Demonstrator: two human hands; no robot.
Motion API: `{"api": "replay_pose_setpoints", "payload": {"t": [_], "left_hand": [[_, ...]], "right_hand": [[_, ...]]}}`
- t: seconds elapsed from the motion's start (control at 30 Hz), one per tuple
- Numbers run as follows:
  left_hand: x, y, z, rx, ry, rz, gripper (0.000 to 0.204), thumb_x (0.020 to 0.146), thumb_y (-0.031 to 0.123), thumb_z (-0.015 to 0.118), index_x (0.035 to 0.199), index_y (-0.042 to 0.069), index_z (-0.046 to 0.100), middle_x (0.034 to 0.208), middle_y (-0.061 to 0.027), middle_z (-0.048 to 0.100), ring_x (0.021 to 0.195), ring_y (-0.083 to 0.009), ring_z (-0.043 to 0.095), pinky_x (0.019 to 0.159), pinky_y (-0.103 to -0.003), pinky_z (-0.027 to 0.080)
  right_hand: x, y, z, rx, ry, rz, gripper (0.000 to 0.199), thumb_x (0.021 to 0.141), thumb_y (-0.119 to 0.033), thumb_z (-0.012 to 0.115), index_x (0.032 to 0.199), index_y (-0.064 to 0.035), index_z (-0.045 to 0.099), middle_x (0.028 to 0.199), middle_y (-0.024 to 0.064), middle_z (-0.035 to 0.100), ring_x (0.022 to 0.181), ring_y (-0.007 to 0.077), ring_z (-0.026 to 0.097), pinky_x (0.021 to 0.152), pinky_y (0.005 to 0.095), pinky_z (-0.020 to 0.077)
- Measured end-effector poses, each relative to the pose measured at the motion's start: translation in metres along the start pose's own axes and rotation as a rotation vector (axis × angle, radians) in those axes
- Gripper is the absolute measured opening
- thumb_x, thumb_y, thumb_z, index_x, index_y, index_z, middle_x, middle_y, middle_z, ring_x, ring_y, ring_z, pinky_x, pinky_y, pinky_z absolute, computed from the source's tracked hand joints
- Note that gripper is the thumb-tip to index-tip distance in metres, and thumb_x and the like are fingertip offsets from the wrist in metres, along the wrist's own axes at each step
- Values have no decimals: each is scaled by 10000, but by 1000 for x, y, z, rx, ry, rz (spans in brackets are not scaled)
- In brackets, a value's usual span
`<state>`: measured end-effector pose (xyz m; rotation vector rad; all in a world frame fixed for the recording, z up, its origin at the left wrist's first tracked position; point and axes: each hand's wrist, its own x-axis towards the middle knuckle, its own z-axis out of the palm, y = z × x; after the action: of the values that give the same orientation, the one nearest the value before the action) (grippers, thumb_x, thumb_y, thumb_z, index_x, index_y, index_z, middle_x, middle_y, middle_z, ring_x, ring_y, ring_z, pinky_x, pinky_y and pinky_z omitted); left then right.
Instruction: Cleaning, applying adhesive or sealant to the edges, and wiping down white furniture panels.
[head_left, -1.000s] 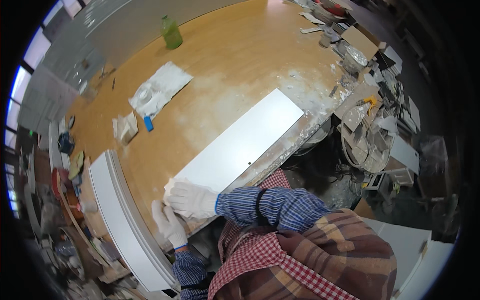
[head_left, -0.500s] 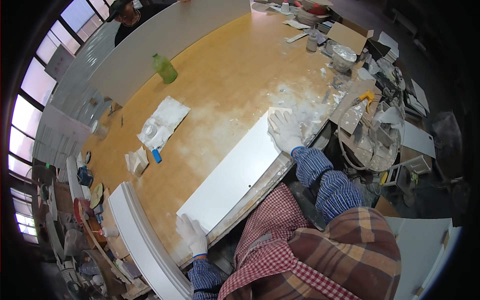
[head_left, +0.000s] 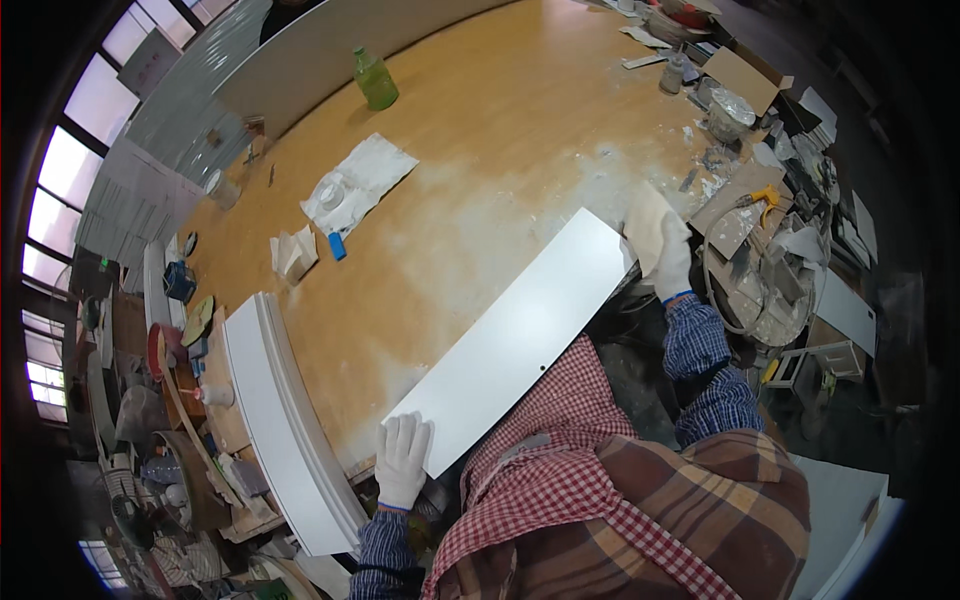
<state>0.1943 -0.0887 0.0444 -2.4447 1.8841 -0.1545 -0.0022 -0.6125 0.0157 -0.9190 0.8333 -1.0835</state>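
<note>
A long white board (head_left: 510,340) with a small dark hole lies slantwise along the near edge of the table, its near side reaching over that edge. On its lower left end rests my left hand (head_left: 402,462), in a white knit glove, with fingers stretched out across the corner. Just past the board's upper right end is my right hand (head_left: 672,262), gloved too. It holds a pale tan sheet (head_left: 648,228) that looks like sandpaper, partly folded round the fingers.
White dust coats the wooden table (head_left: 470,150). Curved white mouldings (head_left: 285,420) stand at left. Farther off are a green bottle (head_left: 375,82), a white cloth (head_left: 372,170) and a blue piece (head_left: 337,246). Clutter with a yellow air gun (head_left: 766,197) lies right.
My right hand has left the board's top and moved right, with the tan sheet in it. The board has shifted toward me over the table edge. The view has also moved.
</note>
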Motion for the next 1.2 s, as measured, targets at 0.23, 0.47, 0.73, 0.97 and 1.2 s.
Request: {"api": "replay_pose_setpoints", "payload": {"t": [0.23, 0.47, 0.73, 0.97, 1.2], "left_hand": [[29, 0, -26, -393, 17, 70, 502, 715, 103, 688, 1201, 19, 601, 1189, -205, 585, 1109, -406, 549, 1011, -477, 441], [17, 22, -16, -1513, -102, -1078, 364, 980, 257, 640, 1244, 9, 608, 1173, -108, 680, 1044, -226, 692, 795, -373, 592], [15, 51, 23, -2341, 141, -1166, 439, 1025, 242, 567, 1359, -30, 485, 1303, -159, 612, 1155, -300, 644, 949, -471, 568], [5, 68, 27, -2161, 219, -1338, 445, 1024, 253, 573, 1331, -59, 492, 1276, -156, 620, 1117, -296, 658, 920, -476, 582], [9, 80, 18, -2264, 192, -1363, 578, 1065, 405, 454, 1419, -50, 417, 1369, -176, 568, 1236, -303, 592, 1026, -422, 500]], "right_hand": [[-47, -79, -17, -66, 152, -219, 542, 1041, -403, 505, 1332, 53, 538, 1266, 139, 635, 1116, 237, 643, 938, 357, 524], [-130, -84, 99, -967, -638, -1055, 380, 954, -138, 581, 1287, 44, 604, 1324, 208, 620, 1235, 364, 592, 1082, 444, 444], [-211, 69, 158, -702, -1308, -1053, 390, 791, -227, 615, 1129, -32, 594, 1048, 127, 586, 1011, 308, 577, 913, 441, 473], [-55, 61, 168, -1118, -926, -1243, 353, 819, -245, 559, 1079, -7, 559, 1062, 168, 558, 1048, 334, 544, 951, 462, 432], [53, 61, 172, -1461, -719, -1197, 343, 898, -285, 534, 1147, -51, 558, 1169, 143, 548, 1124, 336, 501, 999, 472, 361]]}}
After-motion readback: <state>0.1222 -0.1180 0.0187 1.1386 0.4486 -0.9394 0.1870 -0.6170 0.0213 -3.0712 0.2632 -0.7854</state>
